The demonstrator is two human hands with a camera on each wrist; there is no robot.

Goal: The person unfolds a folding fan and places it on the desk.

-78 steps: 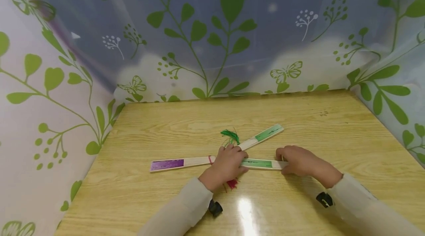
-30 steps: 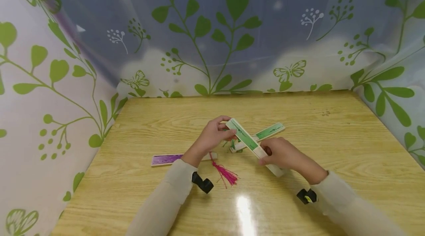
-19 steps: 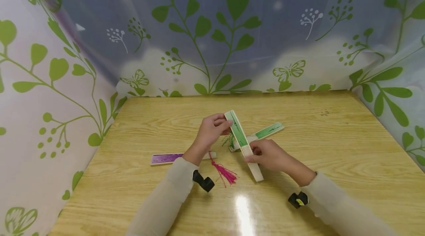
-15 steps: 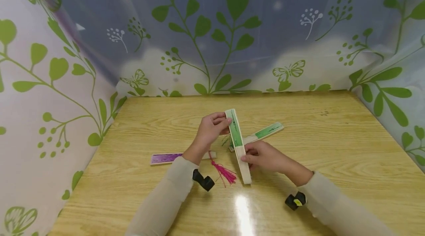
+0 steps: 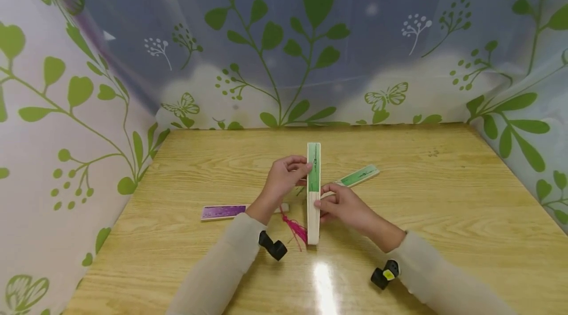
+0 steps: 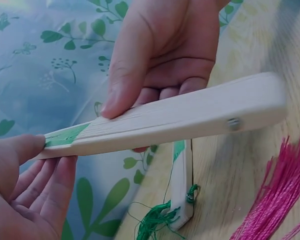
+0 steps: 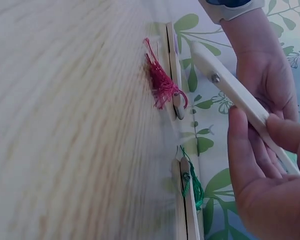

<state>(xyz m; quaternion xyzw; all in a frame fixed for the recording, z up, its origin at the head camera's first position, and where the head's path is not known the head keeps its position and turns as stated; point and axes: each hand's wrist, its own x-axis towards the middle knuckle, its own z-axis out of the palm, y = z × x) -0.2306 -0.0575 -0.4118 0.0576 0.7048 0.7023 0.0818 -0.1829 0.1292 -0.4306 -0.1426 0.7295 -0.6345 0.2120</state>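
A folded fan (image 5: 313,177) with a green printed upper half and pale wooden lower half is held upright above the table, its rivet (image 6: 233,123) showing near the lower end. My left hand (image 5: 286,177) pinches its green part from the left, thumb in front. Lower down, my right hand (image 5: 346,206) pinches the pale part between thumb and fingers. Behind it lies another folded green fan (image 5: 360,175) with a green tassel (image 7: 196,192). To the left, partly hidden by my left wrist, is a folded purple fan (image 5: 223,212) with a pink tassel (image 5: 295,228).
The wooden table (image 5: 443,196) carries the two lying fans. Patterned cloth (image 5: 284,58) with leaves and butterflies stands along its back and sides. Black wrist cameras (image 5: 272,246) hang below both sleeves.
The held green fan has been lifted off the table and swung from lying crosswise to upright. My left hand moved off the purple fan's end onto it; my right hand shifted left.
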